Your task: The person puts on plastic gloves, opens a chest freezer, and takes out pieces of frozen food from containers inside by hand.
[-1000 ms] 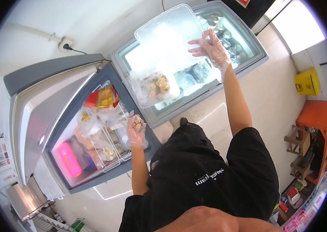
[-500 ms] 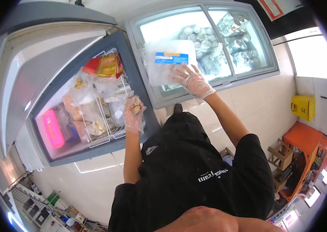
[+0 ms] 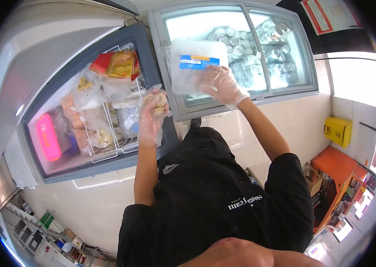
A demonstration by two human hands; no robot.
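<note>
Both my hands wear clear plastic gloves. My left hand (image 3: 151, 116) is closed around a lumpy beige piece of food (image 3: 161, 105), over the near right rim of the open chest freezer (image 3: 169, 133); its exact kind is unclear. The fingers of my right hand (image 3: 223, 85) are spread and slightly bent over the lower right part of a translucent white plastic container (image 3: 187, 81). A blue and orange label (image 3: 194, 62) is on that container. It rests on the glass-topped display freezer (image 3: 266, 94), with crinkled clear plastic at its left edge.
Inside the chest freezer are a white wire basket (image 3: 111, 127), bagged food (image 3: 82, 84), a red and gold packet (image 3: 119, 65) and a pink box (image 3: 48, 138). Several cans (image 3: 232, 40) lie under the display freezer's glass. A yellow box (image 3: 338, 131) hangs on the right wall.
My left hand has risen slightly with the food piece. My right hand has shifted a little over the container, its fingers more bent. The camera view has shifted slightly.
</note>
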